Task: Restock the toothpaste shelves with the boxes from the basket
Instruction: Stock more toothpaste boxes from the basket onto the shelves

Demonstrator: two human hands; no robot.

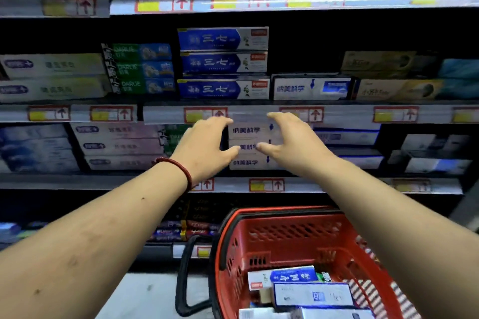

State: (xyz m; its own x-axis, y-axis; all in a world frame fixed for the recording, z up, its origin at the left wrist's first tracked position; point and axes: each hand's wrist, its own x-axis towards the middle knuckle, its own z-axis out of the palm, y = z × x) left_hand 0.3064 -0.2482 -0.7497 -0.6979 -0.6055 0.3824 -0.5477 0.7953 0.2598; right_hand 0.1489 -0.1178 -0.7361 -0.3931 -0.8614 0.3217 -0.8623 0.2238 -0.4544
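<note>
Toothpaste boxes [247,146], white, stacked on the shelf [103,181]. Left of that stack, left hand [204,145], grip spread wide, thumb at the stack's front. Right of the stack, right hand [293,142], grip likewise spread, thumb near the front; contact unclear. Below the stack, red basket [285,233] with more boxes [311,294] inside.

One head-worn wide-angle view, close in front of the dark tiered shelving [166,114] stacked with toothpaste boxes, facing it squarely, several tiers filling the far field. Pitched down enough that the red plastic mesh basket [290,234] sits near, lower right.
</note>
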